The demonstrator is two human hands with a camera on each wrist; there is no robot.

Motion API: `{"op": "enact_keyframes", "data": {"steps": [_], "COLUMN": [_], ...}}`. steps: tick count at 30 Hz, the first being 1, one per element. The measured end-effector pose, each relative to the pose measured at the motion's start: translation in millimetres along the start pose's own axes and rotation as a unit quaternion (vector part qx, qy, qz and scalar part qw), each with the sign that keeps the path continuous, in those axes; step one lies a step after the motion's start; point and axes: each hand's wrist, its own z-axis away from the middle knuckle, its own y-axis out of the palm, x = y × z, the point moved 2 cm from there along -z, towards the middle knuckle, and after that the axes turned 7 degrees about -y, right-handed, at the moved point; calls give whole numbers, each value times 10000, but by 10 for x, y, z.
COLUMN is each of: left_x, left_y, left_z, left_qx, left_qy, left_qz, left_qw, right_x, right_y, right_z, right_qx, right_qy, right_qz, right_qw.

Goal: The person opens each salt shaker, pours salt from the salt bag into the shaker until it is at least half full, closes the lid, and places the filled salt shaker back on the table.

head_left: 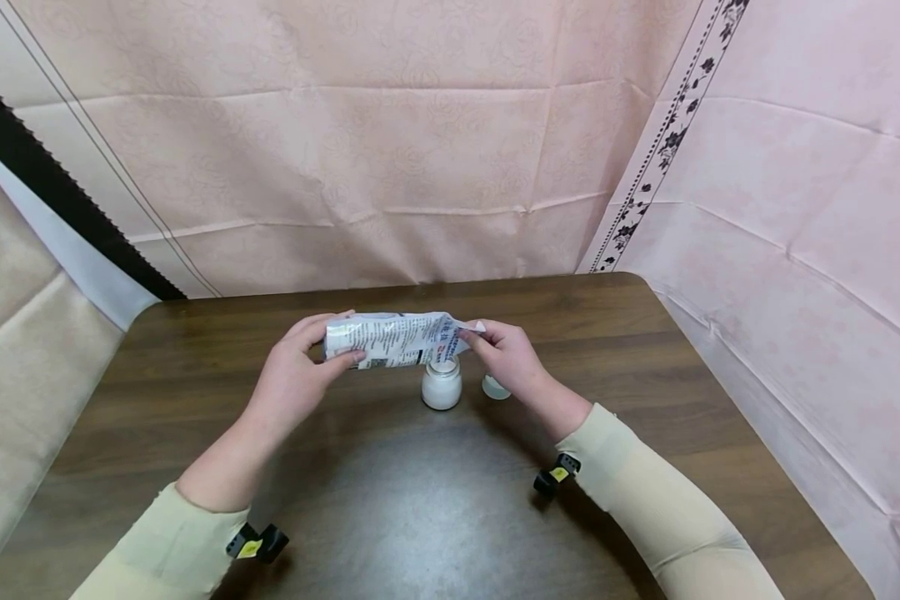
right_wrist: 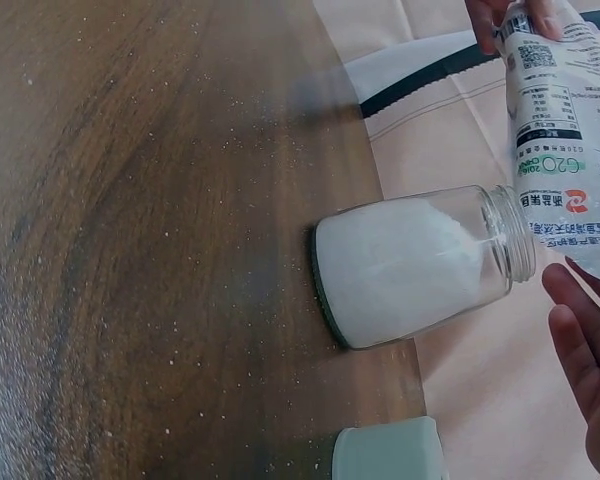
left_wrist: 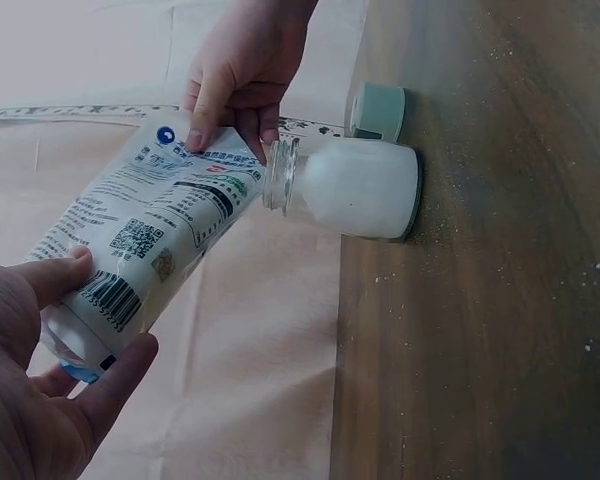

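Observation:
A printed white salt bag lies nearly level over a glass jar in the head view. My left hand grips the bag's left end between thumb and fingers. At the other end, my right hand pinches the bag's narrow corner beside the jar mouth. The jar stands upright on the table, with white grains heaped up to its shoulder in the right wrist view. Its threaded rim sits right at the bag's lower edge. In the left wrist view the bag slopes down toward the jar mouth.
A pale green lid rests on the table just right of the jar, partly behind my right hand in the head view. White grains are scattered over the brown wooden table. Pink cloth hangs behind the table's far edge.

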Motion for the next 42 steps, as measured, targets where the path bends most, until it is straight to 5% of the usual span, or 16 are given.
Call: {"op": "enact_keyframes", "data": {"steps": [42], "left_x": [284], "left_y": [64], "left_z": [-7], "left_qx": [415], "left_qy": [-447], "left_qz": [844], "left_qw": [9946], "right_x": [218], "right_y": [-99], "right_z": [-72], "right_qx": [633], "right_qy": [-362], "right_qz": [389], "right_qw": [9966]}}
